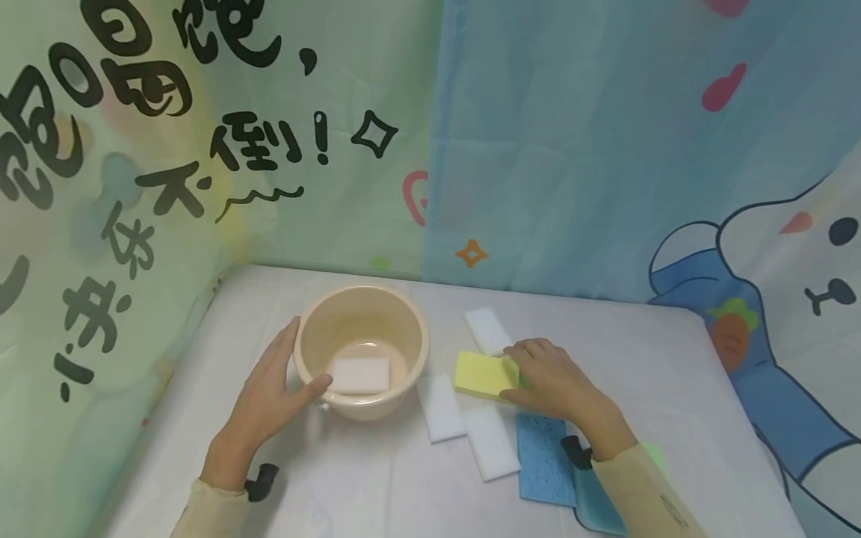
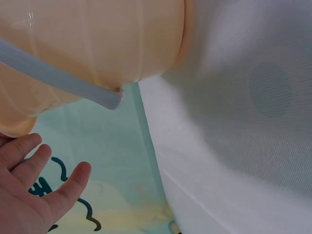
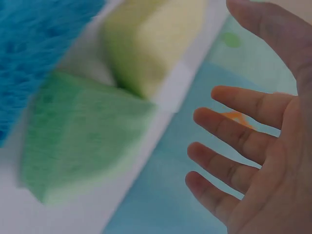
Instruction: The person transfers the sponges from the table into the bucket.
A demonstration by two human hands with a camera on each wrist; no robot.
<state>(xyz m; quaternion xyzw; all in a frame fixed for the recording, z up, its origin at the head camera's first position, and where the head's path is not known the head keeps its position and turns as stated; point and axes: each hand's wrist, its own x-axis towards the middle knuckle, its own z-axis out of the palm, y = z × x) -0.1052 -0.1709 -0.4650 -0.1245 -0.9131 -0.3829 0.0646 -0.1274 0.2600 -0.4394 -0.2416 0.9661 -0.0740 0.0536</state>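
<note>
White-topped desk (image 1: 350,486). Cream bucket (image 1: 363,321) standing on it, left of middle. Right of bucket, three white pads (image 1: 491,444) at angles; blue sponge (image 1: 546,463) near them, teal piece (image 1: 597,504) next to that, partly hidden. Yellow sponge (image 1: 480,373) among pads; can't tell from here whether touching desk.

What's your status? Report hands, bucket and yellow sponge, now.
Left hand at rim of bucket. Right hand at yellow sponge, fingers spread. One white sponge inside bucket. Nothing blocking bucket's mouth.

- A cloth-screened spot; which sort of room cannot be told
- Far and left: printed curtain (image 1: 350,224) with black writing (image 1: 168,179)
- Right: cartoon animal (image 1: 787,258)
- White-covered worktop (image 1: 336,478)
</note>
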